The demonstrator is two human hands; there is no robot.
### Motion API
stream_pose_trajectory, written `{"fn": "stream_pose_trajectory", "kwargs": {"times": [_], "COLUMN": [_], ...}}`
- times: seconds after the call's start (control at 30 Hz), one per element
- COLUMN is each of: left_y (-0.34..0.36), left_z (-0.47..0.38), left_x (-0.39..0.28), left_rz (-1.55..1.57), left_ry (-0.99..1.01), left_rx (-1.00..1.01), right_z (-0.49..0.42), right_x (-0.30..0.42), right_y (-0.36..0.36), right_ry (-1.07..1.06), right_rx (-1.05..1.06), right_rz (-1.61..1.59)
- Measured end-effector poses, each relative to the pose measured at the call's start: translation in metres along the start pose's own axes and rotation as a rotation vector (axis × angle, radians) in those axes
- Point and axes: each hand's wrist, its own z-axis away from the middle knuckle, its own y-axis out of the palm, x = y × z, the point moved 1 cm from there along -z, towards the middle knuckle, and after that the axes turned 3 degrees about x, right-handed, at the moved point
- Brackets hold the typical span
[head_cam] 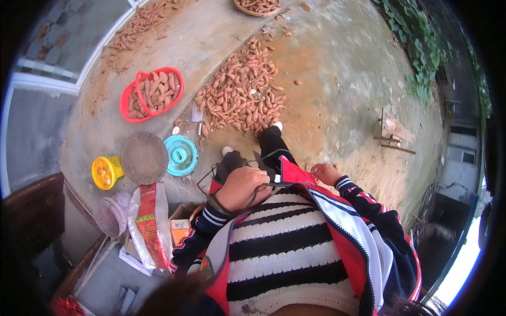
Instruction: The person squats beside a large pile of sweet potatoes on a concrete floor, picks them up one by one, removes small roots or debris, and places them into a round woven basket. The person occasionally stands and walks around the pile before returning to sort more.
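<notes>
In front of my waist, my left hand (pixel 246 189) is closed in a fist, with a thin dark cord (pixel 256 195) running through it. My right hand (pixel 327 174) has its fingers curled beside the red lining (pixel 294 170) of my open jacket. Whether those fingers pinch the fabric I cannot tell. The jacket's zipper edge (pixel 348 235) hangs apart over a black-and-white striped knit top (pixel 284 241). Past my feet lies a large heap of sweet potatoes (pixel 241 89). A flat cleaver-like blade (pixel 196 112) rests at the heap's near left side.
Left of the heap stands a red plastic basket (pixel 123 100) of sweet potatoes. Nearer are a turquoise lid (pixel 189 156), a round brown disc (pixel 144 158), a yellow bucket (pixel 114 168) and a printed sack (pixel 148 225). A small wooden stool (pixel 395 132) is at right.
</notes>
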Motion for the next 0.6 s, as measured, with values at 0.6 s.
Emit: {"fn": "stream_pose_trajectory", "kwargs": {"times": [0.6], "left_y": [0.021], "left_z": [-0.126], "left_x": [-0.002], "left_rz": [0.121], "left_ry": [0.023], "left_rx": [0.273], "right_z": [0.079], "right_x": [-0.16], "right_y": [0.035], "right_ry": [0.128], "right_rx": [0.109], "right_rz": [-0.173]}}
